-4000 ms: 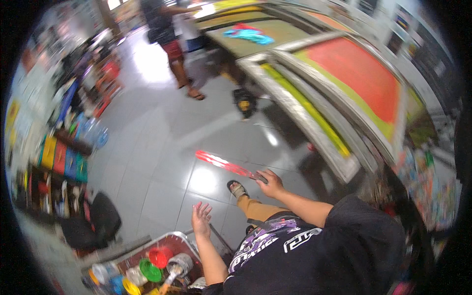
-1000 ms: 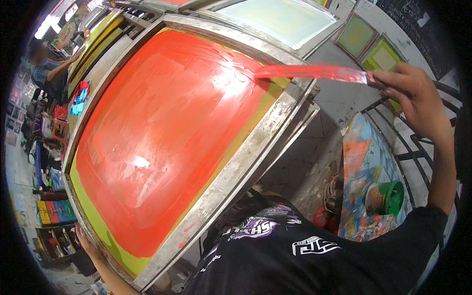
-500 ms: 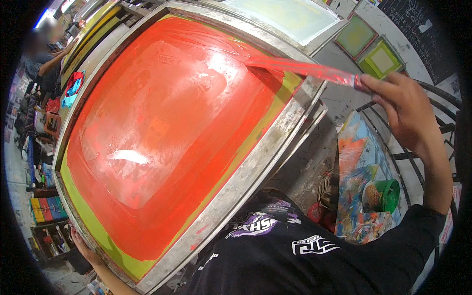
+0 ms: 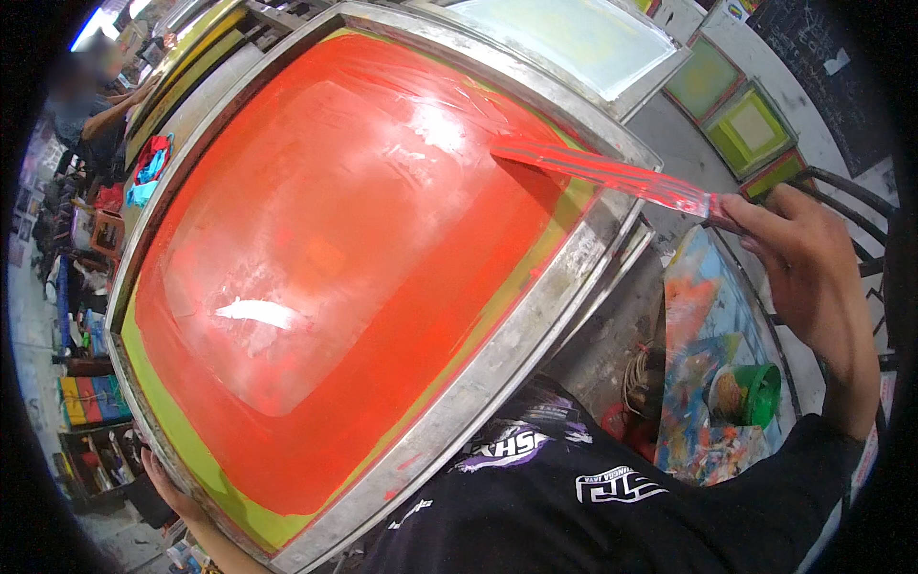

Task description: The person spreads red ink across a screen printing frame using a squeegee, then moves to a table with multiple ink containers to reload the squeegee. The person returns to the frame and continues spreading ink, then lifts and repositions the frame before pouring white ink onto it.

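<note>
A long red-coated spatula [image 4: 612,179] is held over the right corner of a metal-framed screen [image 4: 574,263], its tip seemingly set against the red ink [image 4: 306,258]. Its handle is gripped by the closed fingers of the right hand [image 4: 811,258]. The frame's left edge is met by the left hand [image 4: 174,490], whose finger closure cannot be told. Spreading is judged well advanced: most of the panel is covered, a yellow-green margin is left bare, and uneven streaks are seen. White lettering is borne by the black shirt [image 4: 727,521]; pale writing is seen on the dark board [image 4: 813,105].
</note>
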Motion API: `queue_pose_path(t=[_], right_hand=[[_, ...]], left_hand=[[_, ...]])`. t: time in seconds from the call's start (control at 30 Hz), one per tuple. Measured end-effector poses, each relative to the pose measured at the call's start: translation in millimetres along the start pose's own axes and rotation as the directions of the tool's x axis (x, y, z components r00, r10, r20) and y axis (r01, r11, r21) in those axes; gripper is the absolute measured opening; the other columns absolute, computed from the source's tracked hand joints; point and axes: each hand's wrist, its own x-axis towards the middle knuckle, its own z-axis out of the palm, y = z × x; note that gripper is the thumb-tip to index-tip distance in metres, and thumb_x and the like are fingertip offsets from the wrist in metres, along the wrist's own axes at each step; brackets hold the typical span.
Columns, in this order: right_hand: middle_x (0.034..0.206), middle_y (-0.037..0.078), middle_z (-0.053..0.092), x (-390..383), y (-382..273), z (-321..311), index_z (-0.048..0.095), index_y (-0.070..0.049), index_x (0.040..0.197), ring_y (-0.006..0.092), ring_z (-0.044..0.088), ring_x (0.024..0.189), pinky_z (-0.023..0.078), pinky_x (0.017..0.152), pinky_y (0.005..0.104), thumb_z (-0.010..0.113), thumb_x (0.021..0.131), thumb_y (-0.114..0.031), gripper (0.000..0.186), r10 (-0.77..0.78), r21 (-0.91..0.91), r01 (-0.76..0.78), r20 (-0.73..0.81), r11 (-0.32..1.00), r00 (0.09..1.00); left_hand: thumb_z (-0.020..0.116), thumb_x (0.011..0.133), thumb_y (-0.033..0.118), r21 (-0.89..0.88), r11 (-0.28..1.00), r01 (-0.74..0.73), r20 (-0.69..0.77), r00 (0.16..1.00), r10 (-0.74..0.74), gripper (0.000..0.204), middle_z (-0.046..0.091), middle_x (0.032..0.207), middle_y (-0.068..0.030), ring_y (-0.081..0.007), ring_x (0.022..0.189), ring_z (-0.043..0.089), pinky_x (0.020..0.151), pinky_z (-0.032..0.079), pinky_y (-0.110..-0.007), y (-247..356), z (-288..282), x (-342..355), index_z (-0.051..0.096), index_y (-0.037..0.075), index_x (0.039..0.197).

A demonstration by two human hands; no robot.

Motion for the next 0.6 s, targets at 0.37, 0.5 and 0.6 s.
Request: queue_pose_path(t=[0.37, 0.5, 0.6], right_hand=[[0.076, 0.016, 0.058, 93.5, -30.9, 5.9, 0.064, -0.015, 0.094, 0.0314, 0.056, 0.077, 0.044, 0.065, 0.0409, 0.053, 0.078, -0.012, 0.020, -0.165, 0.003, 0.167, -0.118, 0.986, 0.979], [0.082, 0.015, 0.057, 142.5, -29.0, 16.3, 0.063, -0.012, 0.100, 0.0313, 0.055, 0.078, 0.043, 0.068, 0.0405, 0.055, 0.078, -0.012, 0.023, -0.294, 0.044, 0.309, -0.210, 0.950, 0.933], [0.090, 0.014, 0.060, 179.2, -56.3, 8.1, 0.064, -0.012, 0.099, 0.0307, 0.056, 0.083, 0.045, 0.070, 0.0395, 0.054, 0.079, -0.013, 0.022, -0.244, 0.017, 0.248, -0.117, 0.969, 0.963]], left_hand=[[0.027, 0.093, 0.030, 0.044, 0.999, 0.005, 0.050, 0.999, -0.007, 0.050, 0.025, 0.137, -0.0129, -0.0240, 0.123, 0.028, 0.102, 0.020, -0.036, 40.9, 16.2, -7.1, 0.026, -0.002, 0.132], [0.028, 0.093, 0.032, 0.061, 0.991, -0.118, 0.069, 0.991, 0.114, 0.052, 0.026, 0.137, -0.0134, -0.0241, 0.123, 0.029, 0.102, 0.020, -0.036, 4.4, 6.9, -2.7, 0.025, -0.002, 0.132], [0.028, 0.094, 0.032, -0.195, 0.981, 0.008, 0.065, 0.998, 0.004, 0.052, 0.027, 0.136, -0.0132, -0.0240, 0.123, 0.029, 0.102, 0.021, -0.036, 16.9, 16.7, 1.4, 0.025, -0.003, 0.132]])
